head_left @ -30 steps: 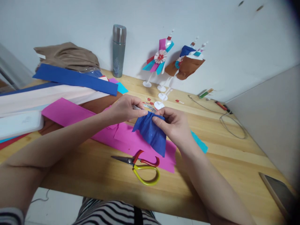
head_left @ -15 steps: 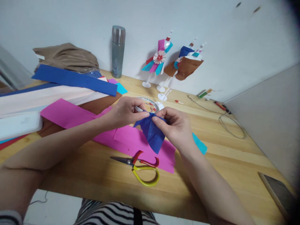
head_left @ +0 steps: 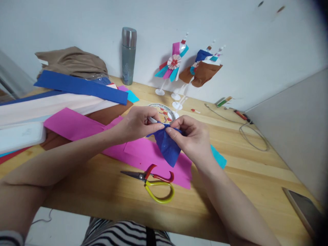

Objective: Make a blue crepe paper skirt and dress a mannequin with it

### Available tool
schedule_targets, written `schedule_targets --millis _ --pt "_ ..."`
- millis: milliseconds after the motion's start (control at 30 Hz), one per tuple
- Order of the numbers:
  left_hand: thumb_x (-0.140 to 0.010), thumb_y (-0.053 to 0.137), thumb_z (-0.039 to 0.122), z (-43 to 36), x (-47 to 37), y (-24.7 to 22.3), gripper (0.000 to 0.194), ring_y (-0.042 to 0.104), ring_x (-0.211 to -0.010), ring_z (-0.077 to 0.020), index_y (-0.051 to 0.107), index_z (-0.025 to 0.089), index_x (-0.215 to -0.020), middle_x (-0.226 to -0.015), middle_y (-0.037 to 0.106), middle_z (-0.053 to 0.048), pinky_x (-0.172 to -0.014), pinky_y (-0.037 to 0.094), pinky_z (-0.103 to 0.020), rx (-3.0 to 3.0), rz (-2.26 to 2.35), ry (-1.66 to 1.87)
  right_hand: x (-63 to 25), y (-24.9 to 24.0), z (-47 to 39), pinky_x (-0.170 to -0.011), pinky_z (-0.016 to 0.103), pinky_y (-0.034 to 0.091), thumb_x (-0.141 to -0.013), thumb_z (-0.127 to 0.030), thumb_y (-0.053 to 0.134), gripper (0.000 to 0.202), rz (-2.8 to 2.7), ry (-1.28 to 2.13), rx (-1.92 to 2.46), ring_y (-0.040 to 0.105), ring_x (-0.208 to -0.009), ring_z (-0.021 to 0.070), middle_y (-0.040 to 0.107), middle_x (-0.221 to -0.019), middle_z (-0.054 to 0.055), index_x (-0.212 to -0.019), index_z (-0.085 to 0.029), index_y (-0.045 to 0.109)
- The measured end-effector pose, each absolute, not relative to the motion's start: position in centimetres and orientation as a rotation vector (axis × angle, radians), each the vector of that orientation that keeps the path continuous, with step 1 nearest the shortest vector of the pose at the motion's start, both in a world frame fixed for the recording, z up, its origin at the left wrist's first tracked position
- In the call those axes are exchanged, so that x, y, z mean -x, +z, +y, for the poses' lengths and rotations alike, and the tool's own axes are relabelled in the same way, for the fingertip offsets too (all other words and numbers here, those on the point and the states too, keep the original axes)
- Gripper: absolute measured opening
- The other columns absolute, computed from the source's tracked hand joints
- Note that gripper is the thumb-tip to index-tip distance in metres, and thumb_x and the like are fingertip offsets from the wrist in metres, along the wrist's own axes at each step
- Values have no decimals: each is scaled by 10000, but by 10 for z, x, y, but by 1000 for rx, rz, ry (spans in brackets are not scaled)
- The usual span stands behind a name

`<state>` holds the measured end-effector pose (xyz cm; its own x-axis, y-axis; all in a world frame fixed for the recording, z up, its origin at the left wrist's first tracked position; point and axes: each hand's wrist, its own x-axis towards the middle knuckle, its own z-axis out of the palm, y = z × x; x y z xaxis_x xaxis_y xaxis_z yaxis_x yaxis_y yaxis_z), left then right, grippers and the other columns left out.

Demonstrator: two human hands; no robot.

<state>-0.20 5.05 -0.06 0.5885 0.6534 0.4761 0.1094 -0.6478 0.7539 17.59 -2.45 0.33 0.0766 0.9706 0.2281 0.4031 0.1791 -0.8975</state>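
Above pink material [head_left: 143, 152], left hand [head_left: 138, 124] and right hand [head_left: 191, 137] pinch blue material [head_left: 167, 147], apparently securing its gathers; left also holds something white [head_left: 152, 120].

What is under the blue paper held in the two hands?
Below the blue paper, pink paper shows on both sides, lying on the wooden table. Whatever the blue paper covers cannot be seen.

Thin blue sheet [head_left: 167, 148], bunched at top, wider below, between both hands [head_left: 137, 124] [head_left: 193, 138]
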Motion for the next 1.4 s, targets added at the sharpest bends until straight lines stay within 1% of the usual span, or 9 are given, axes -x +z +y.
schedule_targets --millis 200,367,533,633,733,867,1133,1300,1400 --pt "-784 678 238 49 1 0 136 439 -540 -66 636 147 -692 -562 541 48 -525 326 -197 -2146 582 1011 -178 0 -23 -491 272 325 -725 -327 740 269 -1455 726 1359 430 -509 111 527 -563 -39 -690 -238 488" --pt "-782 669 212 51 2 0 135 447 -511 -62 619 146 -675 -542 538 46 -500 315 -191 -2116 506 935 -184 1 -20 -450 264 285 -711 -383 770 280 -1456 944 1364 421 -458 117 530 -532 -57 -861 -251 576" --pt "-843 627 332 61 7 0 271 493 -454 -76 593 149 -647 -495 555 25 -444 318 -181 -1965 526 625 -188 -4 -14 -444 255 234 -672 -451 798 308 -1510 1014 1455 372 -448 102 480 -497 -48 -701 -233 584" --pt "-896 571 415 67 8 -6 358 466 -417 -68 618 146 -665 -474 538 32 -417 298 -177 -1931 563 528 -185 -9 -12 -433 248 221 -669 -471 803 326 -1514 982 1477 350 -441 96 458 -479 -55 -705 -223 595" --pt "-856 619 348 73 6 -16 306 412 -373 -55 627 149 -623 -418 450 64 -395 241 -182 -1982 549 528 -183 -12 -10 -422 245 231 -661 -496 818 356 -1510 1021 1470 365 -436 97 471 -491 -52 -727 -218 604" --pt "-878 583 319 80 3 -26 482 313 -350 -43 464 164 -437 -362 354 58 -401 179 -215 -1971 548 501 -187 -10 -12 -419 253 272 -694 -461 802 340 -1485 1135 1423 444 -431 119 531 -513 -49 -890 -226 653" --pt "-852 600 235 61 6 -4 347 433 -535 -89 558 157 -517 -509 503 23 -548 275 -238 -2427 589 605 -184 -7 -15 -400 237 223 -714 -276 736 427 -1554 1074 1554 373 -405 86 513 -493 -81 -1127 -200 658" --pt "-897 593 310 50 6 -1 286 499 -658 -131 659 158 -664 -684 627 -22 -588 271 -258 -2653 835 750 -184 -4 -17 -405 249 227 -732 -350 734 604 -1525 1069 1532 359 -397 105 463 -467 -101 -1294 -202 569" --pt "-903 575 302 55 7 -2 354 475 -603 -113 614 151 -585 -603 582 -8 -580 288 -252 -2556 777 792 -185 -4 -18 -442 259 320 -744 -393 727 547 -1492 1016 1470 461 -459 127 564 -574 -66 -1225 -234 521"
